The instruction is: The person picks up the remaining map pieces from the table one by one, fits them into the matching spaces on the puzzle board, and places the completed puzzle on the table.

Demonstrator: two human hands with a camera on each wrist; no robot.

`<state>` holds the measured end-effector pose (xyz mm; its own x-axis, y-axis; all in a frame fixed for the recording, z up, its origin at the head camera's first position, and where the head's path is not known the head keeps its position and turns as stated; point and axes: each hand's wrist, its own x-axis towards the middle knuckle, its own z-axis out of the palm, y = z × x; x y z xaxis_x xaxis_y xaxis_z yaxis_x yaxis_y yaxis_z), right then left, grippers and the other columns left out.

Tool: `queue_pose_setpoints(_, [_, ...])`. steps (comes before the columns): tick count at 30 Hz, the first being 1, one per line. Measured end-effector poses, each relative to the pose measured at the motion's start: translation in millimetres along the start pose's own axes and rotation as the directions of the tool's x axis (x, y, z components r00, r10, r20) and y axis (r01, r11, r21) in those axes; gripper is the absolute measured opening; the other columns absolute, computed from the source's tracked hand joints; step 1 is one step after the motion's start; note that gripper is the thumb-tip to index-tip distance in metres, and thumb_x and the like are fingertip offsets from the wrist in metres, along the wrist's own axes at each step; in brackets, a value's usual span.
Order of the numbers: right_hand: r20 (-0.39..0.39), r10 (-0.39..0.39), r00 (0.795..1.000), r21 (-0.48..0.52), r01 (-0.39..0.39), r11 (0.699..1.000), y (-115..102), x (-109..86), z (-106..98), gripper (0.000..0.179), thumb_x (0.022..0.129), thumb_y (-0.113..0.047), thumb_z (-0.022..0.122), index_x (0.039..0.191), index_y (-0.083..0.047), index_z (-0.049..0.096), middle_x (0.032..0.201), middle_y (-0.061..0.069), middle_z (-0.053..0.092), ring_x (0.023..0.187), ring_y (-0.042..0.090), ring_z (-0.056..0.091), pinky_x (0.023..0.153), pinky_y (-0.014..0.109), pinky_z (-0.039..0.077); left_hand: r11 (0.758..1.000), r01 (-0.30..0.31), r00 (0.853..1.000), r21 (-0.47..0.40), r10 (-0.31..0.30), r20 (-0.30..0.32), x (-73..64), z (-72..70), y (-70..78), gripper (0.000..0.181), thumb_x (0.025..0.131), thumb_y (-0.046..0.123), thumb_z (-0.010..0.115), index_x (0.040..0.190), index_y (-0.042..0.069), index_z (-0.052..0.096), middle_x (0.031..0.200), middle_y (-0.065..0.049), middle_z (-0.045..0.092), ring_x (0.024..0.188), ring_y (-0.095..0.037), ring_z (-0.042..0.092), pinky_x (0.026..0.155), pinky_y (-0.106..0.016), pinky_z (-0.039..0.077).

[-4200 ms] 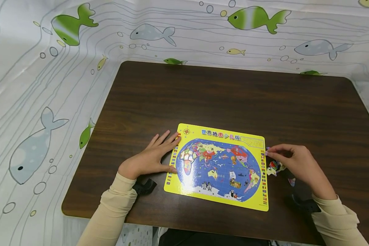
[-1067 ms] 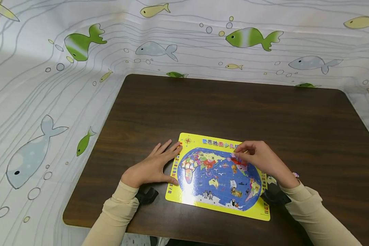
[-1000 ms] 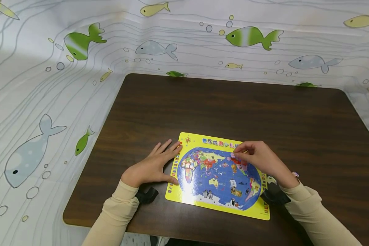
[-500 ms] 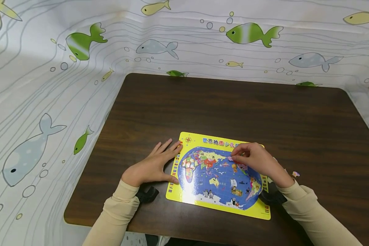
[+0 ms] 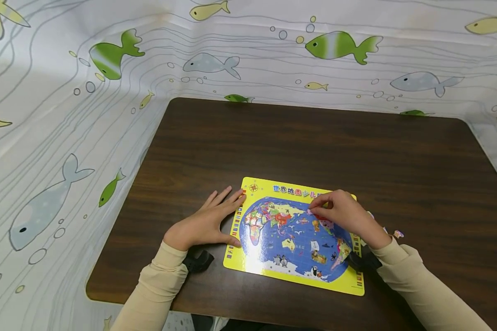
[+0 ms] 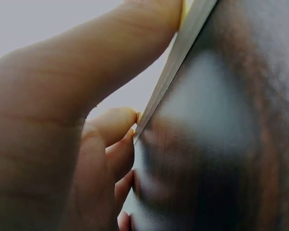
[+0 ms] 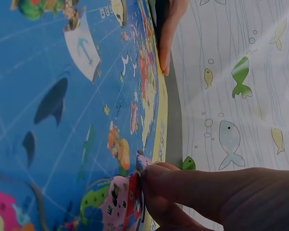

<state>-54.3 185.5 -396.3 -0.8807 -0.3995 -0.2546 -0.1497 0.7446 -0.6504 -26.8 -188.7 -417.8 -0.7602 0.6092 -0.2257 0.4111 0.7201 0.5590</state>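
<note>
A yellow-bordered world map puzzle board (image 5: 294, 185) lies on the dark wooden table. My left hand (image 5: 205, 219) rests at the board's left edge, fingers spread, with fingertips and thumb touching the border. In the left wrist view the thumb (image 6: 111, 53) and fingertips meet the thin board edge (image 6: 176, 60). My right hand (image 5: 345, 211) is above the map's upper right part. Between thumb and forefinger it pinches a small pink-purple puzzle piece (image 7: 142, 160), held against the map beside the red and pink North America piece (image 7: 120, 199). The hand hides part of the board's title.
Several loose puzzle pieces (image 5: 398, 234) lie right of the board, partly hidden by my right wrist. Fish-patterned white sheeting (image 5: 273, 59) rises behind the table and along its left side. The table (image 5: 306, 142) extends far behind the board.
My right hand has come from the loose pieces at the right onto the map with the puzzle piece, then shifted slightly left. My left hand stays on the board's edge.
</note>
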Motion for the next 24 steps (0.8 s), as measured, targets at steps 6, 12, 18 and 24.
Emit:
queue_pose_setpoints(6, [-0.018, -0.018, 1.0, -0.017, 0.017, 1.0, -1.7, -1.6, 1.3, 0.017, 0.096, -0.015, 0.076, 0.109, -0.007, 0.082, 0.104, 0.01, 0.078, 0.071, 0.014, 0.057, 0.057, 0.021, 0.045, 1.0, -0.006, 1.0, -0.01, 0.005, -0.01, 0.6, 0.0, 0.7, 0.12, 0.077, 0.06, 0.085, 0.168, 0.016, 0.02, 0.177, -0.006, 0.012, 0.165, -0.038, 0.003, 0.13, -0.065, 0.001])
queue_pose_setpoints(12, [-0.024, -0.025, 0.999, -0.006, 0.025, 1.0, 1.6, -0.6, 4.8, 0.014, 0.095, -0.012, 0.076, 0.107, -0.008, 0.082, 0.1, 0.007, 0.075, 0.072, 0.015, 0.056, 0.059, 0.022, 0.046, 1.0, -0.002, 1.0, -0.012, 0.002, -0.01, 1.8, 0.1, 1.1, 0.119, 0.077, 0.06, 0.085, 0.168, 0.016, 0.021, 0.177, -0.005, 0.012, 0.165, -0.038, 0.002, 0.13, -0.065, 0.001])
queue_pose_setpoints(18, [-0.023, -0.002, 1.0, -0.006, 0.002, 1.0, 3.3, 1.0, 6.2, 0.012, 0.097, -0.013, 0.074, 0.106, -0.009, 0.081, 0.096, 0.006, 0.074, 0.071, 0.015, 0.057, 0.058, 0.023, 0.048, 1.0, -0.003, 1.0, -0.005, 0.003, -0.014, 2.7, 1.8, -0.4, 0.12, 0.077, 0.06, 0.085, 0.168, 0.017, 0.019, 0.177, -0.005, 0.011, 0.165, -0.038, 0.002, 0.13, -0.065, 0.001])
queue_pose_setpoints(24, [-0.038, 0.01, 0.999, 0.009, -0.01, 1.0, 4.8, -0.3, 10.9, 0.012, 0.097, -0.014, 0.074, 0.107, -0.009, 0.079, 0.097, 0.006, 0.074, 0.072, 0.015, 0.058, 0.058, 0.023, 0.051, 1.0, 0.005, 1.0, 0.003, -0.005, -0.004, 3.1, 3.4, -2.8, 0.121, 0.077, 0.062, 0.084, 0.168, 0.019, 0.017, 0.177, -0.001, 0.009, 0.165, -0.035, 0.0, 0.131, -0.062, 0.0])
